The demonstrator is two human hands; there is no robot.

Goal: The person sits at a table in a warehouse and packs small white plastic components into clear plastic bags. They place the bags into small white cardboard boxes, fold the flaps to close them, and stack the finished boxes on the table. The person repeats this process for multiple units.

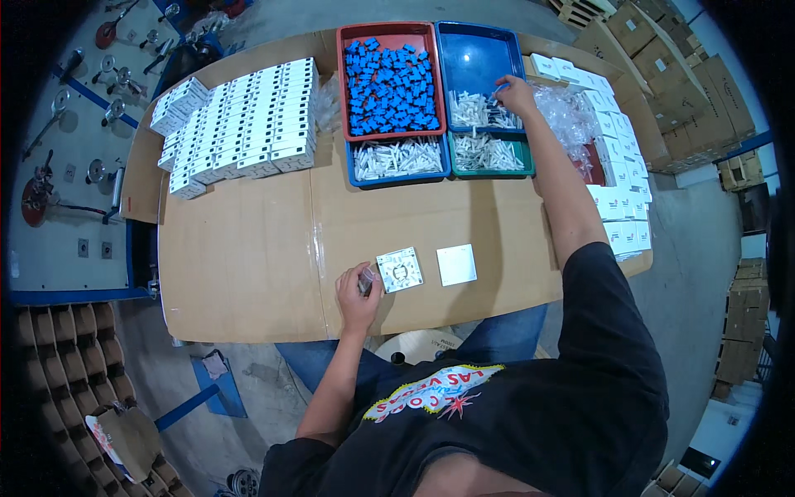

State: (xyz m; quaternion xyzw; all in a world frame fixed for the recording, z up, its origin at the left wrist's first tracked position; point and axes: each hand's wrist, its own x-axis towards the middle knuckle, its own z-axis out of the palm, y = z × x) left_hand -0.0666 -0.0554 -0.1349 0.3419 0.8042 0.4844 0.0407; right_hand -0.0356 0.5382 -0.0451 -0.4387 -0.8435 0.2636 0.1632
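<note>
My left hand [358,296] rests on the cardboard near its front edge, fingers curled round a small greyish thing I cannot make out. Just right of it lies an open white square box [400,270] with small parts inside. A flat white square plate [456,265] lies further right. My right hand [517,96] reaches over the far blue tray [479,48], its fingers bent at the pile of small white pieces [474,111] in the tray's near part. What its fingertips grip, if anything, is too small to tell.
A red tray [387,31] of blue pieces stands left of it. A blue tray [399,176] and a green tray [494,173] hold small white pieces. White boxes [248,124] are stacked at left, more white boxes [625,207] at right beside clear plastic bags [567,120].
</note>
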